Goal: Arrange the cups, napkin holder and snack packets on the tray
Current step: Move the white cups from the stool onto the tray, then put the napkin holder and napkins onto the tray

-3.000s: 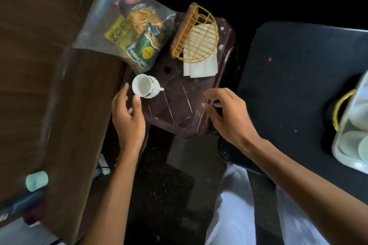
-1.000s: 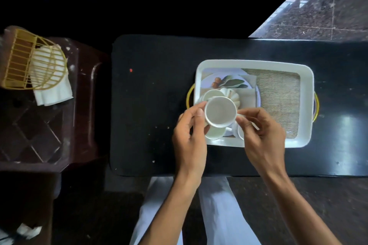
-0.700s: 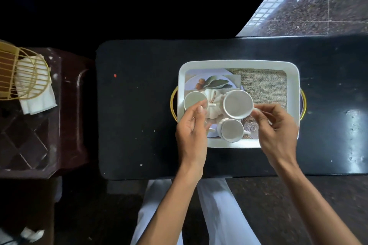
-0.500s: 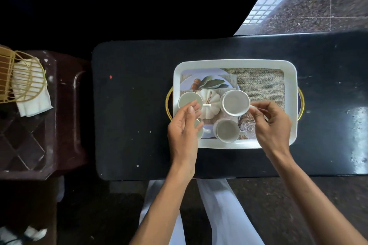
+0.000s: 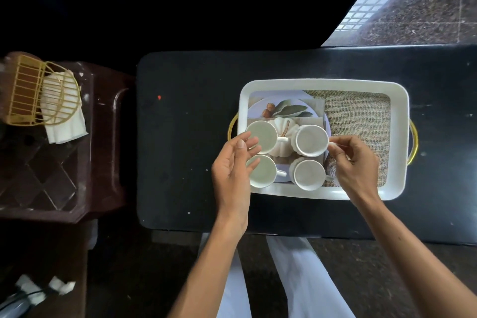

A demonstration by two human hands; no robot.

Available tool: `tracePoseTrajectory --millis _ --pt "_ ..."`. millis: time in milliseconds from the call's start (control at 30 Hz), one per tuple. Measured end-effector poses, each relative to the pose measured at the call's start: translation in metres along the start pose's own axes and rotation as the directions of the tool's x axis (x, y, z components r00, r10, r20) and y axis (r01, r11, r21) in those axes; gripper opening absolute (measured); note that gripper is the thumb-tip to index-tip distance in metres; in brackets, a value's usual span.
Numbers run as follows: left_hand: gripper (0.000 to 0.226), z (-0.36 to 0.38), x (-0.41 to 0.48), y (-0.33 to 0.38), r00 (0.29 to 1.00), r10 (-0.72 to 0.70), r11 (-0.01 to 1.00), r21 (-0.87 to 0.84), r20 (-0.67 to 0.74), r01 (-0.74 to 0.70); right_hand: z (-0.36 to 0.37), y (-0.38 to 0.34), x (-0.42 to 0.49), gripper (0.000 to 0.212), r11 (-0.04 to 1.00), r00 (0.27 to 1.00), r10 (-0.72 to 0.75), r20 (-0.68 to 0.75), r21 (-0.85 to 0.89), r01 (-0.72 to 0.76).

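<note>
The handle of the far-right cup (image 5: pixel 311 140) on the tray (image 5: pixel 398 137) is apparently pinched by the right hand (image 5: pixel 355 162); the left hand (image 5: pixel 232 173) is spread. The neighbouring cup (image 5: pixel 309 174) could be knocked.

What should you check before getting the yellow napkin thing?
1. Four cups sit inside the white tray: ok.
2. Right hand free of the back right cup: not ok, fingers at its handle.
3. Left hand empty: ok, open over the left cups.
4. Room on the tray's right side: ok.
5. Napkin holder ready on the brown stool: ok.
6. Snack packets in view: not ok.
</note>
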State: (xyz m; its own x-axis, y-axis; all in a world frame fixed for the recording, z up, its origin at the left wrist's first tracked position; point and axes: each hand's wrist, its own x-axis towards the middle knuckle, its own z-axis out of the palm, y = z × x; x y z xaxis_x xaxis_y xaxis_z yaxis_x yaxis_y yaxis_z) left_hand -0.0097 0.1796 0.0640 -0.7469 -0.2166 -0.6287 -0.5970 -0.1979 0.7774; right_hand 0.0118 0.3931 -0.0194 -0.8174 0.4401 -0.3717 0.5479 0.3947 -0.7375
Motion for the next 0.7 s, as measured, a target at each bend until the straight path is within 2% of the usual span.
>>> tracePoseTrajectory --millis 133,200,333,433,533,600,700 --pt "0.024 -0.020 0.007 0.008 0.999 0.035 0.999 0.018 -0.031 -0.034 -0.001 -0.005 -0.003 0.012 0.999 1.000 0.004 0.026 -0.048 -0.003" --pt "0.024 -0.035 0.012 0.014 0.997 0.061 0.997 0.047 -0.053 -0.058 -0.001 -0.013 -0.006 0.020 0.994 1.000 0.004 0.020 -0.109 -0.002" --pt "0.024 -0.080 0.026 0.036 0.973 0.194 0.974 0.141 -0.128 -0.176 0.005 -0.044 -0.020 0.033 0.964 0.984 -0.139 -0.107 -0.240 0.110" --pt "0.025 -0.125 0.043 0.055 0.926 0.308 0.937 0.238 -0.220 -0.255 0.029 -0.083 -0.036 0.034 0.970 0.974 -0.206 -0.092 -0.153 0.190" --pt "0.026 -0.173 0.060 0.072 0.863 0.396 0.894 0.347 -0.314 -0.284 0.078 -0.130 -0.056 0.035 0.982 0.982 -0.187 0.015 0.037 0.186" --pt "0.026 -0.206 0.071 0.083 0.805 0.500 0.816 0.484 -0.319 -0.315 0.120 -0.159 -0.069 0.034 0.982 0.982 -0.160 0.102 0.120 0.147" --pt "0.028 -0.252 0.089 0.100 0.723 0.663 0.574 0.752 -0.195 -0.324 0.185 -0.198 -0.085 0.037 0.980 0.960 -0.127 0.250 0.181 0.083"
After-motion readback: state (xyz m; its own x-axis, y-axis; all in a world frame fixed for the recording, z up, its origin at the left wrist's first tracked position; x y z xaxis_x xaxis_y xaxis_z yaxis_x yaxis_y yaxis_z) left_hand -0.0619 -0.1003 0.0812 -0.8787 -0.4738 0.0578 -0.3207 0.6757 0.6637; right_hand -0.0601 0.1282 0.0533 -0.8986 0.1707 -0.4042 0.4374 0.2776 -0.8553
